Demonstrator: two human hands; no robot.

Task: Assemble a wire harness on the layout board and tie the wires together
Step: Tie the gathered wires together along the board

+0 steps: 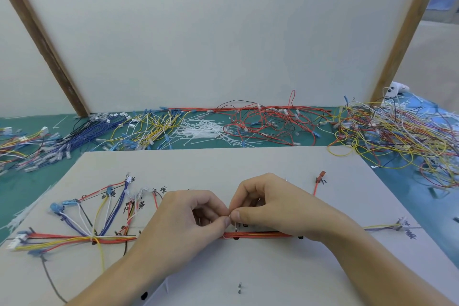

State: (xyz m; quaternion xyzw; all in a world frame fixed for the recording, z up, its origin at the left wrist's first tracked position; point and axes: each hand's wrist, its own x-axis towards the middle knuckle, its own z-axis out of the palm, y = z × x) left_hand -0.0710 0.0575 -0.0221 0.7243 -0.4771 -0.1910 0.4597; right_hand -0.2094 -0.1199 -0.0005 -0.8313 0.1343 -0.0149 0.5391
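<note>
While the wire bundle [258,234] is lying flat along the layout board [248,164], its long axis running left to right across your view, you are working a white cable tie [234,226] that is standing nearly upright out of it, crosswise to the wires. That tie is sitting directly under your fingertips, rising from the bundle into the gap where your two thumbs are meeting, so any pull to tighten it would, I judge, go up and away from the board, at right angles to the bundle. Your left hand [191,216] is curling its fingers and pinching at the tie's top end from the left; your right hand [268,201] is pinching it from the right, thumb pressing in just beside the left thumb. Both hands are equally close, touching the tie. To the left, a fan of blue, white and yellow wires [99,216] is spreading out from the bundle, and beyond the board's far edge a heap of loose white cable ties [206,131] is lying on the green mat [293,148].
</note>
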